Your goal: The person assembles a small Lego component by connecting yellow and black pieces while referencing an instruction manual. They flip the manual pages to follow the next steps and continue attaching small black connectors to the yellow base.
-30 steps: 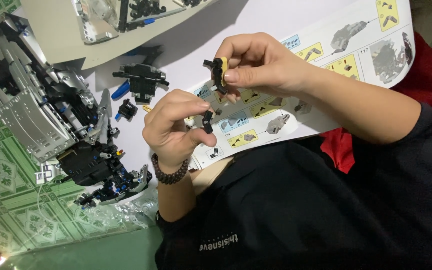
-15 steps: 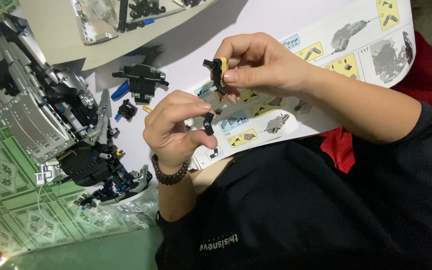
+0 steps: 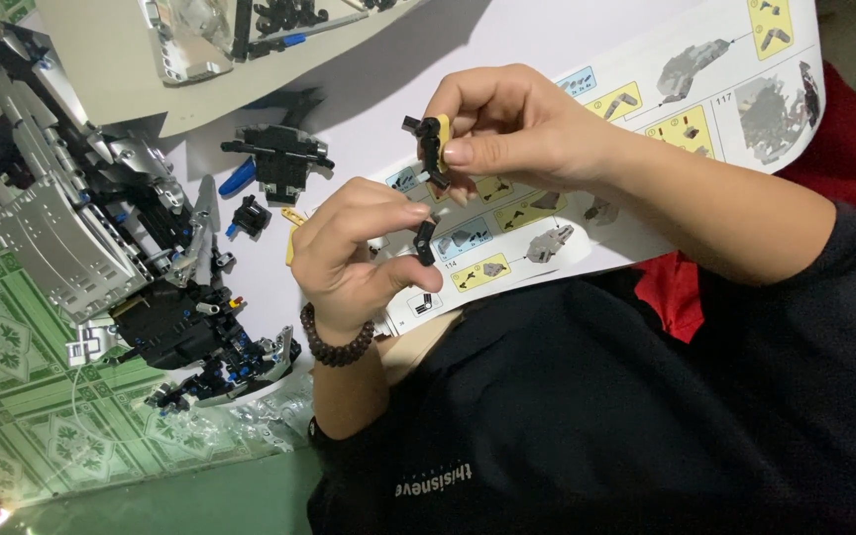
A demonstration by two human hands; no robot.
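Head view, left hand (image 3: 354, 258) pinching small black connector (image 3: 425, 242), right hand (image 3: 517, 129) gripping black-and-yellow piece (image 3: 434, 147) just beyond it, small gap between parts, instruction booklet (image 3: 646, 89) beneath, grey-black model (image 3: 101, 238) left, probably on green patterned floor (image 3: 2, 367).

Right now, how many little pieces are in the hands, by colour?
Small black plastic building pieces: 2, one in the left hand, one in the right hand
Small yellow plastic piece: 1, right hand
Total: 3
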